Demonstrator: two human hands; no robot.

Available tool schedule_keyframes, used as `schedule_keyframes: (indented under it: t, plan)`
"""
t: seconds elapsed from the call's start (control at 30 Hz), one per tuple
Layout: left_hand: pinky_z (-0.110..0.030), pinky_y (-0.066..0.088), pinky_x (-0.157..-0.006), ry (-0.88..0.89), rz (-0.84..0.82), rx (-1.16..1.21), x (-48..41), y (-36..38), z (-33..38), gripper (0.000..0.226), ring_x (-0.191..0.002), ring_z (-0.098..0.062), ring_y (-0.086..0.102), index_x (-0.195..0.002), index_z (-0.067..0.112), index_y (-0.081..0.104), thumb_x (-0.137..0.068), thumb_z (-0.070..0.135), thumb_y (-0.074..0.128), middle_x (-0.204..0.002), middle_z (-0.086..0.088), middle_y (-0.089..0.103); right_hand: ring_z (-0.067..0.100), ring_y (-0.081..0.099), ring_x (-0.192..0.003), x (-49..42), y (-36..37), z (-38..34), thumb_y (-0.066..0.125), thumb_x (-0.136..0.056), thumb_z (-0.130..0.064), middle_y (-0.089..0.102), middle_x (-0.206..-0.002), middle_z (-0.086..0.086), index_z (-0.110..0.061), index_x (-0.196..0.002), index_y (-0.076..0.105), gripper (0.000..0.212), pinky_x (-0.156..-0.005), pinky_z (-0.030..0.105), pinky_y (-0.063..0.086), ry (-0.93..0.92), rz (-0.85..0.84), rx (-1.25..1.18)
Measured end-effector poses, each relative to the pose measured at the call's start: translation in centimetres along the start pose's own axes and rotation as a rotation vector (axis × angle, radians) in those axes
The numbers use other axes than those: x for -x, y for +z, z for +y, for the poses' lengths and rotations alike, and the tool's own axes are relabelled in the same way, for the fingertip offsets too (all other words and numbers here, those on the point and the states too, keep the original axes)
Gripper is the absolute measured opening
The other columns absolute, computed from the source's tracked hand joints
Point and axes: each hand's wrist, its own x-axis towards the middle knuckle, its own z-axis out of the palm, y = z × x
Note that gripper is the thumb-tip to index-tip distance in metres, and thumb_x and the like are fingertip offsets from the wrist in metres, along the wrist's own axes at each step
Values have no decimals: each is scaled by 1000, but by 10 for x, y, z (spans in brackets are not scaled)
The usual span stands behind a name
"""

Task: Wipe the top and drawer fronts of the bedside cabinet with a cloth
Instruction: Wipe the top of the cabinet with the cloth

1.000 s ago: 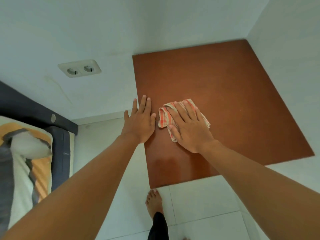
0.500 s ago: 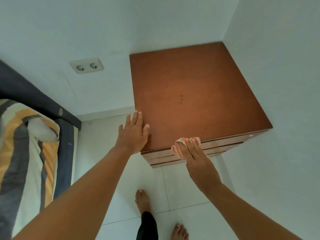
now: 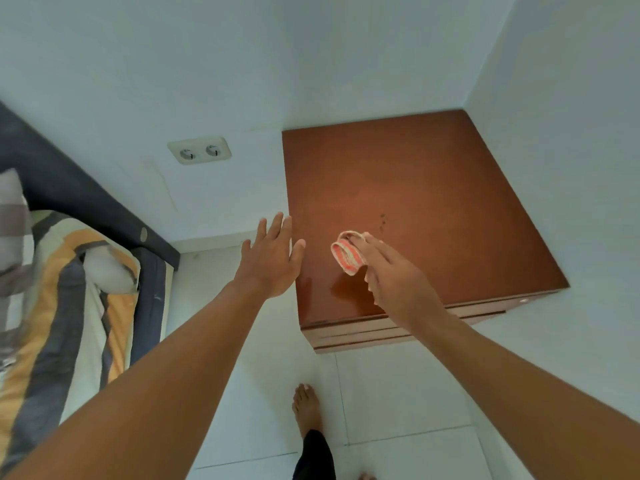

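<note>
The brown bedside cabinet (image 3: 433, 209) stands in the room's corner, its flat top facing me and thin strips of its drawer fronts (image 3: 363, 336) showing below the front edge. My right hand (image 3: 394, 278) holds a folded red-and-white checked cloth (image 3: 348, 252) above the near left part of the top. The cloth looks lifted off the wood. My left hand (image 3: 272, 258) hovers with straight, spread fingers at the cabinet's left edge, holding nothing. A few dark specks (image 3: 383, 221) mark the top.
White walls close in behind and to the right of the cabinet. A double wall socket (image 3: 200, 150) sits left of it. A bed with a striped pillow (image 3: 69, 289) and dark frame fills the left side. My bare foot (image 3: 306, 407) stands on white floor tiles.
My right hand has come up from the cabinet's front edge to above the top, with the cloth now bunched in it. My left hand lifted off the left edge. The view pulled back.
</note>
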Motion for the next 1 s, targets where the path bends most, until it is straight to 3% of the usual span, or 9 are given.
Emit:
schedule_keyframes:
  t: [0.13, 0.27, 0.37, 0.53, 0.67, 0.77, 0.83, 0.9, 1.0]
  plan:
    - [-58, 13, -123, -12, 35, 35, -52, -23, -13, 63, -158, -27, -2, -163, 22, 13, -107, 49, 23, -171, 1, 6, 30, 54, -133, -115, -5, -17, 45, -104, -4, 41, -162, 5, -29, -160, 33, 63, -110, 43, 49, 49, -30, -50]
    - [-59, 16, -123, -9, 46, 48, -121, -40, -33, 62, -158, -28, 0, -162, 23, 16, -106, 49, 24, -171, 0, 9, 27, 60, -119, -222, 10, -20, 42, -99, 3, 48, -152, 0, -31, -157, 36, 68, -104, 36, 47, 12, -73, -86]
    - [-58, 17, -123, 10, 42, 45, -173, -49, -50, 61, -157, -28, 2, -162, 22, 17, -107, 48, 24, -171, -1, 11, 24, 55, -128, -291, 36, -12, 43, -95, 6, 48, -153, 1, -29, -158, 35, 73, -104, 32, 44, 25, -93, -98]
    - [-56, 18, -123, 28, 35, 51, -243, -60, -77, 59, -158, -26, 4, -161, 21, 20, -108, 45, 26, -170, -1, 14, 31, 47, -138, -367, 79, 13, 47, -97, 0, 47, -154, 6, -23, -158, 34, 67, -112, 41, 41, 72, -119, -44]
    - [-53, 25, -121, 73, 113, 140, -273, -66, -84, 54, -155, -28, 16, -158, 18, 28, -108, 37, 32, -167, -7, 24, 22, 37, -148, -381, 94, 32, 32, -104, -39, 45, -158, -1, -29, -156, 35, 53, -121, 52, 30, 24, -194, 45]
    - [-55, 40, -110, 139, 230, 187, -288, -63, -75, 52, -144, -29, 38, -150, 13, 40, -103, 35, 37, -156, -10, 41, 23, 37, -149, -353, 84, 54, 29, -101, -36, 45, -159, 1, -25, -155, 39, 56, -121, 58, 26, 184, -84, 1]
    - [-57, 45, -105, 152, 219, 187, -297, -57, -59, 55, -139, -28, 42, -147, 15, 41, -99, 41, 38, -153, -8, 43, 27, 36, -150, -318, 79, 77, 33, -100, -32, 43, -161, 4, -24, -155, 41, 56, -121, 59, 25, 250, -43, 103]
    - [-58, 39, -110, 132, 168, 147, -306, -48, -39, 66, -144, -29, 35, -151, 21, 37, -93, 52, 35, -156, -7, 38, 29, 34, -152, -289, 76, 96, 31, -99, -37, 40, -163, 5, -25, -155, 42, 58, -120, 60, 26, 278, -83, 187]
    - [-59, 16, -121, 66, 119, 60, -319, -27, -11, 74, -152, -36, 15, -158, 30, 24, -93, 63, 34, -165, -11, 20, 28, 23, -157, -273, 81, 112, 28, -101, -43, 30, -168, 4, -29, -159, 35, 60, -122, 61, 21, 255, -126, 199]
